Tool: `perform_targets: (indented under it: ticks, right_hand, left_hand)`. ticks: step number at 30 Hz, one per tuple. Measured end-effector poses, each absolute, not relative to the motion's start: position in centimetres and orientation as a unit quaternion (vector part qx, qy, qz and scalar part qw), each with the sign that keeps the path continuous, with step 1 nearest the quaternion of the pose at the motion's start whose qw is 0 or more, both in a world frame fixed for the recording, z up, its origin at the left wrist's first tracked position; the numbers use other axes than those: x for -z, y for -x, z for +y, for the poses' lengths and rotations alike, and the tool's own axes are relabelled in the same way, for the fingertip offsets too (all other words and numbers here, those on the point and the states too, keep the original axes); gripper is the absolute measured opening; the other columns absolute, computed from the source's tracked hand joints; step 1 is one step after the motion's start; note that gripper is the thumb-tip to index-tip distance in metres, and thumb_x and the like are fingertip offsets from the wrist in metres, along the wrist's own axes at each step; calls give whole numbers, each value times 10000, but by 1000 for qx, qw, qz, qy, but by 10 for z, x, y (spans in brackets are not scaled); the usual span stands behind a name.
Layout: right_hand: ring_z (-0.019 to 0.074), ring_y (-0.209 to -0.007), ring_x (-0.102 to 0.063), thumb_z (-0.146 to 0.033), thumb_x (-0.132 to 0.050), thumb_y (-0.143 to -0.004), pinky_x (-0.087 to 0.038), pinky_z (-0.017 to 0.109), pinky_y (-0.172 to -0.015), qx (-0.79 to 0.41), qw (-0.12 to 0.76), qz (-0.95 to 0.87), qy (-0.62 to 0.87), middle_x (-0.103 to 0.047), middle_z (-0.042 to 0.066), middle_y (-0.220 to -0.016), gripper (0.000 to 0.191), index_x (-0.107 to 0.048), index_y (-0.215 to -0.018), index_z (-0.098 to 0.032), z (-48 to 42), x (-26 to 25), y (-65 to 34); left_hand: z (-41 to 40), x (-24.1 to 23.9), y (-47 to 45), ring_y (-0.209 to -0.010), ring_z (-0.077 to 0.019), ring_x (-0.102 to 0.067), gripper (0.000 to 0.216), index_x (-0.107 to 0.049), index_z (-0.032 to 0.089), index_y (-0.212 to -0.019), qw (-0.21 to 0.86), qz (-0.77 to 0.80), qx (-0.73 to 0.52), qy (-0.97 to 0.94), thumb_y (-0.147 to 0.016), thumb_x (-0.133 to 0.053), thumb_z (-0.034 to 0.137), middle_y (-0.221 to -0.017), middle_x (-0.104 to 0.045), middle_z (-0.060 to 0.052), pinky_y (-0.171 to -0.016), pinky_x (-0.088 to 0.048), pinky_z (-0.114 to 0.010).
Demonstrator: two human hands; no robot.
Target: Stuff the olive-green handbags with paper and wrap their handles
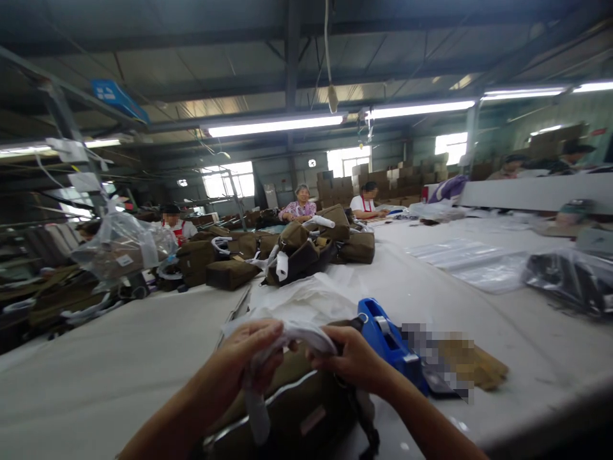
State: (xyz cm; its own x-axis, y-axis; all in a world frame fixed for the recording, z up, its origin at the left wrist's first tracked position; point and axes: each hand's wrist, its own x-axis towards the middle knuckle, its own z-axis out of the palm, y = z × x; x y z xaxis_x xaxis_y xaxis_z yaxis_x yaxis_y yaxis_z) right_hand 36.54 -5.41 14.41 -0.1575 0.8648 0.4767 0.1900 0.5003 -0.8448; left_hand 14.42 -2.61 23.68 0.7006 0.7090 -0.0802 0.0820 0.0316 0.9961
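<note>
A dark olive bag (306, 409) with a pale zip line and a small label lies on the table right in front of me. White wrapping (306, 332) covers its handle, which arches above the bag. My left hand (253, 351) is closed round the left part of this wrapped handle. On its right part, my right hand (347, 358) grips with bent fingers. One strip of white wrapping hangs down below my left hand. Just beyond my right hand stands a blue tape dispenser (390, 342).
More olive bags (311, 246) with white-wrapped handles are heaped farther back. Thin white sheets (311, 297) lie before them. Brown card pieces (472, 361) are at right, clear plastic bags (469, 262) beyond. Several people sit around the far tables.
</note>
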Motion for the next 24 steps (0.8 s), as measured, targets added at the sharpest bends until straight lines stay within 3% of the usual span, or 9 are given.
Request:
perform_targets:
  ticks: [2,4,6,10,12,18,22,24]
  right_hand:
    - [224,-875,-688,-392,-806,-790,-540,312,-824,-333,502,-686,408,-749,19,-908,323,-771,-1035,-184,-49,-141,-367]
    - [269,-1101,-661,-361,-851,-739,-508,374,-995,-287,527,-685,414,-737,55,-1153,501,-728,-1202,-214,-47,-138,-372]
    - [276,-1256,-600,-364,-825,-774,-450,412,-1111,-245,574,-662,415,-685,73,-1304,540,-687,-1282,-240,-49,-136,-382]
    - [244,-1040,-724,-452,-662,-913,-569,385,-958,-181,672,-512,504,-762,91,-1111,343,-732,-1146,-211,-53,-122,-410]
    - [248,-946,-748,-457,-631,-925,-593,385,-889,-162,640,-491,569,-778,95,-1038,340,-743,-1117,-199,-53,-107,-423]
    - [296,-998,-729,-298,-606,-899,-547,458,-961,-188,509,-588,600,-783,111,-1033,239,-799,-993,-194,-50,-55,-425]
    - [269,-970,-728,-297,-592,-925,-566,410,-922,-234,465,-625,581,-770,117,-1067,268,-784,-1071,-181,-58,-38,-395]
    - [256,-1060,-707,-324,-628,-926,-551,387,-978,-260,442,-650,560,-736,113,-1193,310,-746,-1184,-199,-66,-33,-370]
  left_hand:
    - [-21,-234,-144,-429,-36,-274,457,-662,115,-838,664,314,-298,-610,-853,-699,570,-551,-424,64,-409,-253,-159]
    - [-17,-235,-142,-438,-23,-252,435,-653,115,-824,656,327,-351,-583,-820,-757,537,-567,-422,69,-402,-235,-140]
    - [-12,-242,-135,-443,-16,-229,443,-645,114,-810,626,346,-410,-566,-780,-806,525,-566,-404,77,-387,-222,-120]
    - [-5,-264,-104,-419,-9,-253,450,-640,123,-767,535,384,-540,-524,-699,-871,503,-574,-427,65,-336,-238,-100]
    - [-4,-273,-89,-406,-4,-280,371,-667,121,-789,484,387,-598,-508,-743,-849,442,-618,-493,38,-325,-265,-97]
    - [-11,-265,-87,-424,-4,-357,184,-690,123,-783,403,347,-667,-522,-855,-760,277,-727,-623,-13,-373,-329,-93]
    - [-6,-248,-101,-447,-31,-420,136,-686,103,-790,379,342,-682,-523,-853,-739,211,-732,-654,-28,-379,-313,-115]
    - [-1,-241,-104,-445,-37,-430,140,-665,94,-758,377,343,-694,-508,-858,-713,180,-720,-648,-26,-387,-314,-130]
